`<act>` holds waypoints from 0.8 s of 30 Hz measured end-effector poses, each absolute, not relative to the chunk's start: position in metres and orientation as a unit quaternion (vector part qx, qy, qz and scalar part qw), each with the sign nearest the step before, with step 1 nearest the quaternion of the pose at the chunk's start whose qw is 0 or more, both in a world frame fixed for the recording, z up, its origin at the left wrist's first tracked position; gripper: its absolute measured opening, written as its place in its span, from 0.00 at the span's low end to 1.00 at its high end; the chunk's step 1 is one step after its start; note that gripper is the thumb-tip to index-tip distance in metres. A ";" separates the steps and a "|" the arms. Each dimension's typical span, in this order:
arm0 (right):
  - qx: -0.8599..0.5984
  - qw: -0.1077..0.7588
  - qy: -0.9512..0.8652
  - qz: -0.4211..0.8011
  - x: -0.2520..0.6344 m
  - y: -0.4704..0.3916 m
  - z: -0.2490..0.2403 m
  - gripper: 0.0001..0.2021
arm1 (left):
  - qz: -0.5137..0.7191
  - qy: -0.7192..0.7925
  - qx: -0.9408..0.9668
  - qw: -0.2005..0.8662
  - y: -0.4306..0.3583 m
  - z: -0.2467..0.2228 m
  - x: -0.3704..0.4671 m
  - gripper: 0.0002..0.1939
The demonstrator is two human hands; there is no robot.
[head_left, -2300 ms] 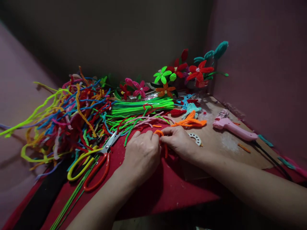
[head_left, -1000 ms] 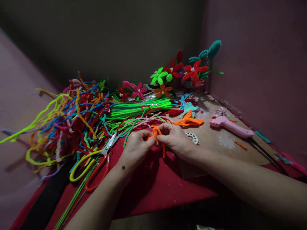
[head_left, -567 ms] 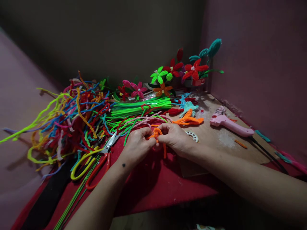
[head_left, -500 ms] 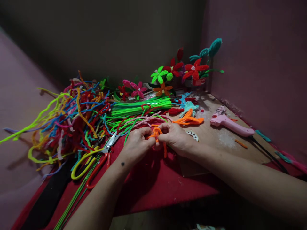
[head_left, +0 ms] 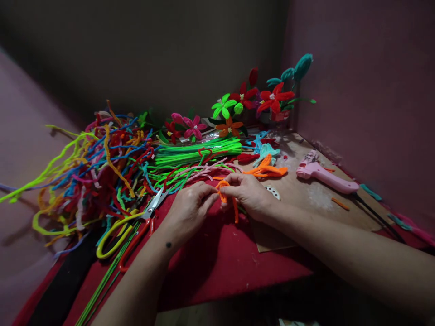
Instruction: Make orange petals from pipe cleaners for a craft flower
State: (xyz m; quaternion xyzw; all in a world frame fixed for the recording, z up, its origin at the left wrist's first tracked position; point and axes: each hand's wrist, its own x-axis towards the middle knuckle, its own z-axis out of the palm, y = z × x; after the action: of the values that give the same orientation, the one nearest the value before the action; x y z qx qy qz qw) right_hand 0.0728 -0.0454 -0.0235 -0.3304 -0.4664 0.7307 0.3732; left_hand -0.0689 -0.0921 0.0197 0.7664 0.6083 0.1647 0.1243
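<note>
An orange pipe cleaner [head_left: 223, 190], bent into loops with one end hanging down, is between my two hands over the red cloth. My right hand [head_left: 248, 192] pinches it from the right. From the left, the closed thumb and fingertips of my left hand [head_left: 193, 201] grip its edge. Just beyond my fingers lie loose pink pipe cleaners [head_left: 207, 171] and an orange petal piece [head_left: 267, 170]. Scissors [head_left: 154, 203] with yellow and red handles rest open to the left of my left hand.
A tangled heap of coloured pipe cleaners [head_left: 91, 167] covers the left side. Green pipe cleaners [head_left: 200, 150] lie bundled behind my hands. A pink glue gun [head_left: 326, 176] rests on brown board [head_left: 295, 208] at right. Finished fuzzy flowers, including a red one [head_left: 275, 97], stand at the back.
My left hand has drawn slightly left, and its fingertips are now at the edge of the orange loops. My right hand keeps its pinch. The whole view has shifted a little.
</note>
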 end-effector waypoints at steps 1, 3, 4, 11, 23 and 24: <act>-0.331 0.371 -0.461 0.734 0.073 -0.045 -0.024 0.05 | 0.161 0.603 0.775 0.097 -0.093 0.021 -0.070 0.11; -0.324 0.374 -0.458 0.739 0.072 -0.043 -0.027 0.05 | 0.150 0.600 0.786 0.020 -0.097 0.022 -0.071 0.11; -0.320 0.377 -0.460 0.737 0.072 -0.043 -0.028 0.05 | 0.143 0.595 0.791 -0.017 -0.099 0.022 -0.070 0.11; -0.331 0.385 -0.475 0.719 0.072 -0.045 -0.027 0.05 | 0.056 0.558 0.813 -0.155 -0.105 0.016 -0.060 0.11; -0.376 0.408 -0.534 0.638 0.073 -0.048 -0.023 0.03 | 0.002 0.539 0.810 -0.233 -0.111 0.003 -0.034 0.09; -0.371 0.415 -0.533 0.638 0.073 -0.047 -0.024 0.04 | 0.002 0.540 0.808 -0.236 -0.112 0.002 -0.032 0.10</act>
State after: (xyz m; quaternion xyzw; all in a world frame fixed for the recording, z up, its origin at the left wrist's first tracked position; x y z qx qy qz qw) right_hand 0.0726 -0.0468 -0.0239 -0.3708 -0.5329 0.6375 0.4148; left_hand -0.0324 -0.1117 0.0017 0.8075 0.5403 0.0021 -0.2365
